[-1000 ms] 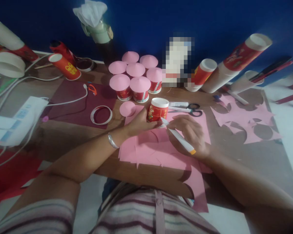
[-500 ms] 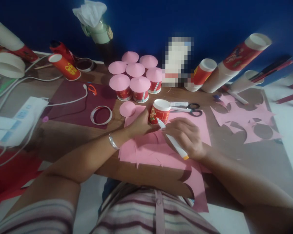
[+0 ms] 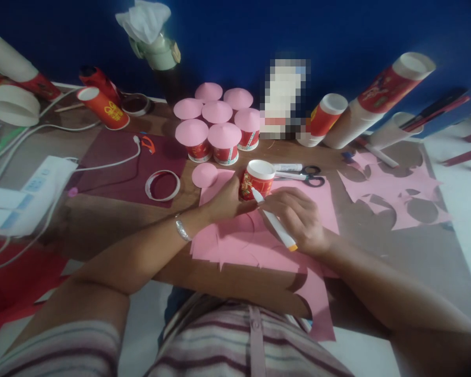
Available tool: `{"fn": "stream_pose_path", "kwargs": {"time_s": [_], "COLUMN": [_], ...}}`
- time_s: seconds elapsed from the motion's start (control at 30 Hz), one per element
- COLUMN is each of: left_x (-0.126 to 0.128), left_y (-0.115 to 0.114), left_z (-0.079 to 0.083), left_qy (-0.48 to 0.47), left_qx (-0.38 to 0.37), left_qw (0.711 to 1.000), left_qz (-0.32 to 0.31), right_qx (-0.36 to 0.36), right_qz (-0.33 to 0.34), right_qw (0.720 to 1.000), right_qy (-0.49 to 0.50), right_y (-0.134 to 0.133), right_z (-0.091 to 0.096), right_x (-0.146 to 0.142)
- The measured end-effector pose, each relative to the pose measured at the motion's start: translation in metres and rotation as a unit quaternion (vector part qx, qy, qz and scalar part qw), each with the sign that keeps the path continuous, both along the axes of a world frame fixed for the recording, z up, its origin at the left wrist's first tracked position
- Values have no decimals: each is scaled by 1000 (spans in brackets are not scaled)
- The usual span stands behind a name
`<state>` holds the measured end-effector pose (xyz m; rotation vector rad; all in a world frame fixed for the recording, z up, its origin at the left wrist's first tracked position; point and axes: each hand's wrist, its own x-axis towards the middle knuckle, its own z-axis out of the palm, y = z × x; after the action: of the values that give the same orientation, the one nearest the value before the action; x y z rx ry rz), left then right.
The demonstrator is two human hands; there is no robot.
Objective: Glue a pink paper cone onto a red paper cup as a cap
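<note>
The largest thing is one brown table (image 3: 243, 280), and on it lies a pile of pink sheets (image 3: 235, 241) that overlap too much to count. To the person's left is one maroon sheet (image 3: 113, 175); well to the right is a pink cut-out scrap (image 3: 371, 184), with one round hole clearly seen. Behind the pile stand seven capped cups (image 3: 217, 112), each a red cup under a pink paper cone, grouped closely together. Just beyond the right hand lies one pair of scissors (image 3: 316, 179), its two dark handle loops pointing right, with one white tube (image 3: 288, 167) alongside. One white ring (image 3: 163, 186) rests on the maroon sheet, and one loose pink cone (image 3: 204, 175) sits at the pile's back left corner; the smallest piece is an orange clip (image 3: 148, 143). Two hands are at work above the pile. The left hand (image 3: 227, 200) is curled around the left side of one red paper cup (image 3: 265, 178), mouth upward and slightly tilted; whether its base touches the sheets cannot be told. The right hand (image 3: 300, 215) has its fingers closed around one white marker (image 3: 275, 224), orange end toward the person, tip at the cup's near side; contact there is too small to tell.
</note>
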<state>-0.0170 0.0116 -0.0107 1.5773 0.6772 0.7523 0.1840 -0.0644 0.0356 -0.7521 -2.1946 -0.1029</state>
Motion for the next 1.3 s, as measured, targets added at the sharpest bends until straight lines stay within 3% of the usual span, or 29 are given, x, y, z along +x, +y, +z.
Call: {"fn": "stream_pose_path", "kwargs": {"time_s": [0.63, 0.9, 1.3], "left_x": [-1, 2, -2], "left_y": [2, -3, -1], "left_z": [3, 16, 15], "left_qy": [-63, -110, -109], "left_qx": [-74, -194, -187], "left_qw": [995, 975, 976], "left_qz": [15, 7, 1], "right_qx": [16, 10, 13], "right_qz": [-30, -33, -47], "right_qw": [999, 999, 999], "right_qy": [5, -5, 14], "right_y": [1, 2, 2], "right_z": [2, 5, 3], "right_x": [6, 8, 8]}}
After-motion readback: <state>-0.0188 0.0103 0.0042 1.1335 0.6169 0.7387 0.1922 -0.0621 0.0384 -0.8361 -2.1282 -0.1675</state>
